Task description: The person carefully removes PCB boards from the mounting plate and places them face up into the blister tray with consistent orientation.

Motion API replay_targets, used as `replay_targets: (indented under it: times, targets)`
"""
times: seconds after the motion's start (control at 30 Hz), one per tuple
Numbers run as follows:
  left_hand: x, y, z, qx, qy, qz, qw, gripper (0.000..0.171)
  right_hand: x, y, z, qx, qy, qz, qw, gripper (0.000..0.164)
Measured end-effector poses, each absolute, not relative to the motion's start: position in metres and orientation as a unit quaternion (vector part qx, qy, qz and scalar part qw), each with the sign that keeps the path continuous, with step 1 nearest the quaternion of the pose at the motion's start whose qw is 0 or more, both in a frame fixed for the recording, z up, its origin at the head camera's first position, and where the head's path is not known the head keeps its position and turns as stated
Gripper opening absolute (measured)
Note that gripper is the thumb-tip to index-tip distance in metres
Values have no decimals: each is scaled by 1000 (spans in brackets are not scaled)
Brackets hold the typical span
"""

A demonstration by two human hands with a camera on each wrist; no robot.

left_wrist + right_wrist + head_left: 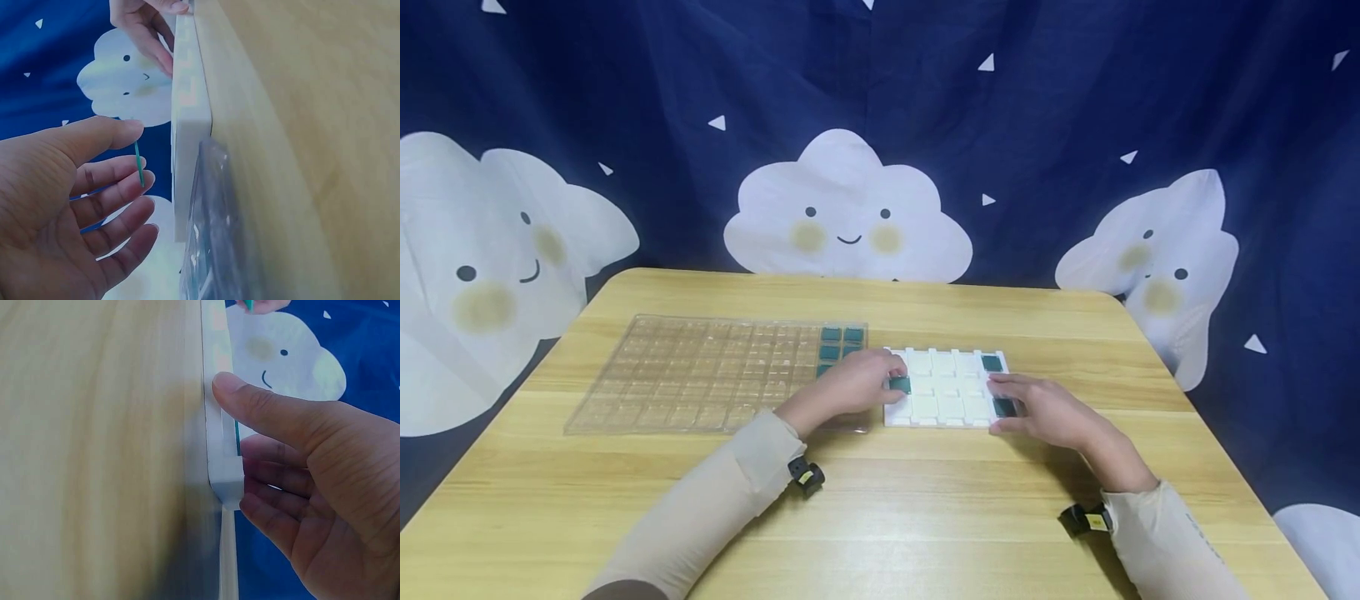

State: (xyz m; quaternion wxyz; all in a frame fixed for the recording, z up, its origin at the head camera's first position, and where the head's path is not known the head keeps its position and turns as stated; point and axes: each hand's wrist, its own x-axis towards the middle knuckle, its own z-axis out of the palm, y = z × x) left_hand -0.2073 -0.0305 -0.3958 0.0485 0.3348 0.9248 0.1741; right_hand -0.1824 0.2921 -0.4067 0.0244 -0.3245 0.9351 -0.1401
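My left hand (857,383) pinches a thin green square chip (899,385) between thumb and fingertips. The chip is over the left end of a white grid tray (951,423); edge-on, it shows as a thin green strip (139,164) in the left wrist view. At the tray's right end, my right hand (1048,410) holds the near corner, its thumb (234,387) against the front edge and its fingers by the right side. Two green chips sit in the tray's right column, one at the back (992,363) and one at the front (1003,407), partly hidden by that hand.
A large clear plastic tray (700,375) with many pockets lies left of the white tray. Several green chips (831,352) fill its right-hand columns, partly behind the left forearm. The wooden table (910,517) reaches back to a blue cloud-patterned curtain (662,75).
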Motion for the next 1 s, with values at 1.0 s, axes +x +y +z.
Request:
replay_targets:
  times: [1.0]
  targets:
    - [-202,-83,-395,299,938,176,24,35,-182,293,-409,-324,936,-139,16,68]
